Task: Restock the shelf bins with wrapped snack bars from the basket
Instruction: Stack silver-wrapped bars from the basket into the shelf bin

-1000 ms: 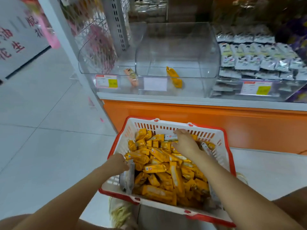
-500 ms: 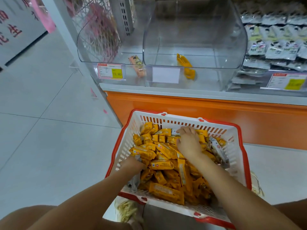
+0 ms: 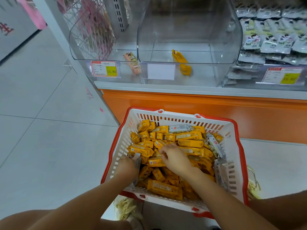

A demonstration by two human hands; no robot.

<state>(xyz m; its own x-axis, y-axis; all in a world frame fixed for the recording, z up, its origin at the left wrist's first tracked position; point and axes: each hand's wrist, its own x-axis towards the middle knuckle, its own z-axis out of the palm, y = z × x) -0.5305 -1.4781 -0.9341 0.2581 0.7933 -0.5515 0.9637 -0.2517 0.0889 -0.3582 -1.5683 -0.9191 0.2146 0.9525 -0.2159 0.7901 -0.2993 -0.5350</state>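
A white basket with a red rim [image 3: 176, 114] sits low in front of me, piled with yellow wrapped snack bars [image 3: 191, 143] and a few grey-white ones [image 3: 216, 146]. My left hand [image 3: 127, 166] is at the basket's left wall, closed around grey-white wrapped bars [image 3: 137, 161]. My right hand [image 3: 175, 157] lies palm down in the middle of the pile, fingers curled onto yellow bars; whether it holds one is hidden. Above, the clear middle bin [image 3: 189, 30] holds one yellow bar [image 3: 181, 63]. The clear left bin [image 3: 79, 47] holds one orange-pink bar [image 3: 132, 63].
The bins stand on a grey ledge above an orange panel [image 3: 182, 103]. The right bin [image 3: 274, 39] is full of grey-white packets. Price tags [image 3: 104, 69] hang on the bin fronts. Pale tiled floor [image 3: 41, 130] lies to the left, and my knees flank the basket.
My right hand has come back from the basket's far side to the middle of the pile. My left hand stays at the left wall. The view has tilted down and closer.
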